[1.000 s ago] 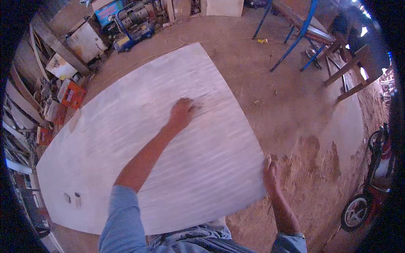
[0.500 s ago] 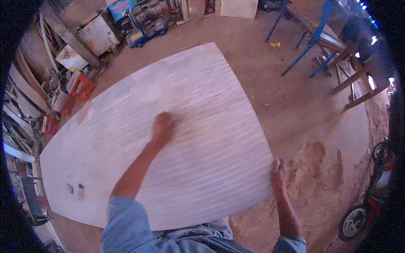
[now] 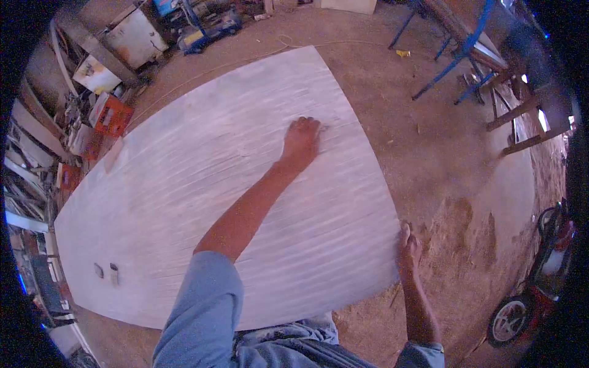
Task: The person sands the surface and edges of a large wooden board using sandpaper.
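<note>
Orange box [image 3: 114,118], blue-legged stand [image 3: 472,42], motorcycle-like wheel [image 3: 509,320]

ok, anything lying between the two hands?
No, the head view shows only bare, streaked surface of the pale board between the left hand and right hand.

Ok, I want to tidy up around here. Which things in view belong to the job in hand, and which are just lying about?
Job:
white board, left hand on its face, right hand at its edge
perhaps the two small pieces lying on it

Apparently just lying about:
orange box
blue machine
blue-legged stand
yellow scrap
</note>
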`<control>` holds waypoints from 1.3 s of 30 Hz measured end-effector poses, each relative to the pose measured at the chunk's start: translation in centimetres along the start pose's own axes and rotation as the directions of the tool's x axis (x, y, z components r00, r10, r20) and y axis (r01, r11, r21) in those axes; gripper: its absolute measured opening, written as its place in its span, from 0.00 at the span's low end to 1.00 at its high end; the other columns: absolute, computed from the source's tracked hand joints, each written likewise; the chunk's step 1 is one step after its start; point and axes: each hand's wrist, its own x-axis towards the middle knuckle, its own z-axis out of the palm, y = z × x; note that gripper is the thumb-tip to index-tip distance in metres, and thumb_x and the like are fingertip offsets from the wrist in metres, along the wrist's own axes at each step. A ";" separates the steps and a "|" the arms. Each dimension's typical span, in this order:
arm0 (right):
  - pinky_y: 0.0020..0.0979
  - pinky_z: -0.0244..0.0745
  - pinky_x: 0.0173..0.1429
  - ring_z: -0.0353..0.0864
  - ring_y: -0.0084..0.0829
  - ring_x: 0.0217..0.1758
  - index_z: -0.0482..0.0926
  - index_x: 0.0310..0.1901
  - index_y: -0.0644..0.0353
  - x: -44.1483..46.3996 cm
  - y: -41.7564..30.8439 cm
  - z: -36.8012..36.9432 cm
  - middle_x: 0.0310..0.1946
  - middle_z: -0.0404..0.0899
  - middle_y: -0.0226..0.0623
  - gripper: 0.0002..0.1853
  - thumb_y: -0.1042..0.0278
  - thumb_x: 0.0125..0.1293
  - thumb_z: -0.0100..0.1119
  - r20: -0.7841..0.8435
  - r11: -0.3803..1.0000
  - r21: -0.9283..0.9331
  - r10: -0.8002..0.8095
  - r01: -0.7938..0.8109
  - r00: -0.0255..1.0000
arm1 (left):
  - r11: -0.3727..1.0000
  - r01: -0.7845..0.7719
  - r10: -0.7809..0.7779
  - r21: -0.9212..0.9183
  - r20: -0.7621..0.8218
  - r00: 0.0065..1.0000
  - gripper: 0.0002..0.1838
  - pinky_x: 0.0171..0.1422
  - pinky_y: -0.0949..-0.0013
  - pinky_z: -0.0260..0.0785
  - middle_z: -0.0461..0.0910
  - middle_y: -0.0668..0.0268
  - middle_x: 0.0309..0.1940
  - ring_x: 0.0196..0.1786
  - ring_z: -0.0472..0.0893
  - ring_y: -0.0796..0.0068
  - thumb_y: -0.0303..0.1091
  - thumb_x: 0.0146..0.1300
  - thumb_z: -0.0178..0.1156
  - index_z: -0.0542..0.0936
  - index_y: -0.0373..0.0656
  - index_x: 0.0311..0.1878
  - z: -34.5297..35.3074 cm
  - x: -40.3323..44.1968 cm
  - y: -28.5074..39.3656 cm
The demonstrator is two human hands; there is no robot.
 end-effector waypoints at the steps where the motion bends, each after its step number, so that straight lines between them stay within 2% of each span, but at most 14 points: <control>1: 0.42 0.69 0.43 0.79 0.47 0.35 0.79 0.40 0.71 0.1 0.9 0.5 0.30 0.79 0.56 0.30 0.48 0.72 0.34 0.000 1.000 0.002 -0.012 0.012 1.000 | 1.000 -0.024 0.023 0.015 0.050 0.998 0.09 0.54 0.54 0.67 0.78 0.54 0.37 0.47 0.75 0.55 0.25 0.53 0.53 0.78 0.40 0.38 -0.4 0.1 -0.2; 6: 0.43 0.68 0.41 0.75 0.45 0.32 0.77 0.40 0.72 -0.1 1.1 0.6 0.29 0.78 0.54 0.30 0.48 0.73 0.34 0.111 0.995 0.090 0.033 -0.043 0.993 | 0.977 -0.130 0.108 0.171 0.132 0.985 0.08 0.53 0.54 0.68 0.77 0.55 0.34 0.43 0.76 0.52 0.31 0.55 0.59 0.78 0.39 0.37 -10.2 -10.6 -9.0; 9: 0.39 0.73 0.43 0.78 0.42 0.37 0.76 0.51 0.66 0.5 -1.0 -1.0 0.36 0.80 0.48 0.20 0.56 0.70 0.47 0.254 0.964 0.026 0.251 -0.266 0.934 | 0.990 0.098 -0.118 0.099 0.219 0.969 0.08 0.46 0.54 0.66 0.75 0.56 0.32 0.39 0.74 0.52 0.26 0.53 0.58 0.78 0.41 0.38 -18.0 -16.0 -10.8; 12: 0.40 0.72 0.40 0.78 0.42 0.34 0.76 0.49 0.66 0.1 4.0 1.7 0.33 0.81 0.48 0.22 0.53 0.71 0.44 0.072 0.998 0.048 0.024 -0.028 0.997 | 0.992 0.106 -0.118 0.071 0.179 0.977 0.09 0.47 0.54 0.66 0.75 0.56 0.33 0.39 0.74 0.52 0.26 0.53 0.58 0.78 0.42 0.39 -15.4 -15.4 -10.5; 15: 0.48 0.67 0.39 0.77 0.53 0.32 0.78 0.35 0.73 0.2 -0.5 -0.5 0.28 0.77 0.60 0.34 0.43 0.72 0.33 0.181 0.985 -0.028 0.171 -0.169 0.969 | 0.998 0.053 -0.058 0.025 0.231 0.971 0.11 0.51 0.54 0.67 0.76 0.55 0.34 0.43 0.74 0.52 0.29 0.54 0.59 0.78 0.42 0.42 -6.8 -8.4 -5.8; 17: 0.48 0.66 0.39 0.77 0.53 0.32 0.78 0.34 0.72 0.3 0.9 0.0 0.27 0.77 0.59 0.34 0.44 0.72 0.33 0.159 0.986 -0.080 0.159 -0.148 0.974 | 0.966 -0.257 0.257 -0.031 -0.003 0.966 0.11 0.57 0.51 0.66 0.77 0.52 0.38 0.47 0.75 0.51 0.29 0.54 0.57 0.79 0.39 0.41 0.8 -2.3 -1.2; 19: 0.47 0.66 0.38 0.76 0.50 0.31 0.77 0.31 0.70 0.3 -0.3 -0.8 0.24 0.76 0.56 0.32 0.46 0.72 0.33 0.152 0.991 0.010 0.131 -0.134 0.980 | 0.976 -0.196 0.184 -0.091 -0.122 0.975 0.11 0.59 0.50 0.65 0.77 0.49 0.41 0.49 0.75 0.47 0.30 0.55 0.54 0.78 0.38 0.41 8.4 3.3 3.0; 21: 0.47 0.66 0.38 0.76 0.49 0.31 0.77 0.32 0.70 0.4 -0.4 -0.9 0.24 0.76 0.55 0.32 0.46 0.72 0.33 0.165 0.991 0.015 0.129 -0.133 0.978 | 0.999 -0.016 0.025 -0.034 0.273 0.962 0.10 0.56 0.50 0.67 0.77 0.48 0.37 0.46 0.76 0.47 0.29 0.53 0.54 0.78 0.37 0.38 8.2 7.5 7.1; 32: 0.39 0.70 0.41 0.75 0.39 0.34 0.76 0.43 0.66 -0.2 3.7 1.2 0.31 0.77 0.51 0.26 0.48 0.72 0.38 0.296 0.955 -0.038 0.292 -0.294 0.910 | 0.981 -0.159 0.153 -0.111 -0.065 0.986 0.06 0.52 0.56 0.68 0.77 0.53 0.36 0.45 0.76 0.52 0.26 0.53 0.56 0.77 0.39 0.36 0.7 0.5 2.9; 33: 0.38 0.71 0.42 0.76 0.38 0.36 0.74 0.48 0.63 -0.8 6.3 3.4 0.35 0.76 0.49 0.24 0.49 0.72 0.38 0.399 0.922 0.175 0.254 -0.346 0.881 | 0.992 -0.103 0.106 -0.075 0.044 0.993 0.07 0.52 0.56 0.68 0.77 0.54 0.37 0.45 0.76 0.53 0.26 0.52 0.56 0.77 0.39 0.36 2.6 2.4 4.4; 34: 0.39 0.71 0.42 0.76 0.40 0.37 0.74 0.48 0.63 -1.3 9.6 4.2 0.36 0.77 0.50 0.23 0.50 0.71 0.40 0.341 0.967 0.139 0.154 -0.212 0.927 | 0.996 -0.070 0.077 -0.052 0.139 0.987 0.08 0.52 0.56 0.68 0.78 0.55 0.37 0.45 0.76 0.54 0.25 0.51 0.56 0.77 0.39 0.37 4.6 4.6 6.5; 35: 0.40 0.72 0.42 0.77 0.42 0.38 0.74 0.48 0.62 -1.3 10.4 3.7 0.37 0.77 0.50 0.22 0.50 0.70 0.41 0.278 0.993 0.087 0.051 -0.078 0.959 | 0.958 -0.238 0.212 -0.158 -0.168 0.963 0.11 0.48 0.55 0.68 0.78 0.55 0.35 0.43 0.77 0.54 0.24 0.48 0.56 0.77 0.39 0.38 8.9 5.8 6.3; 36: 0.42 0.74 0.41 0.78 0.47 0.37 0.76 0.42 0.64 -1.2 7.3 3.4 0.34 0.78 0.54 0.21 0.51 0.68 0.45 0.157 0.941 -0.290 -0.131 0.173 0.979 | 0.971 -0.143 0.134 -0.192 -0.060 0.989 0.13 0.49 0.54 0.68 0.78 0.54 0.36 0.44 0.77 0.54 0.24 0.48 0.55 0.77 0.38 0.40 11.0 6.6 6.4; 39: 0.46 0.71 0.50 0.77 0.50 0.47 0.76 0.48 0.62 -0.1 5.0 3.8 0.43 0.78 0.54 0.24 0.49 0.69 0.41 0.036 0.975 0.173 0.133 -0.137 0.990 | 0.968 -0.190 0.188 -0.162 -0.027 0.982 0.13 0.49 0.52 0.68 0.78 0.52 0.36 0.43 0.77 0.50 0.27 0.50 0.56 0.77 0.39 0.41 10.6 6.1 4.6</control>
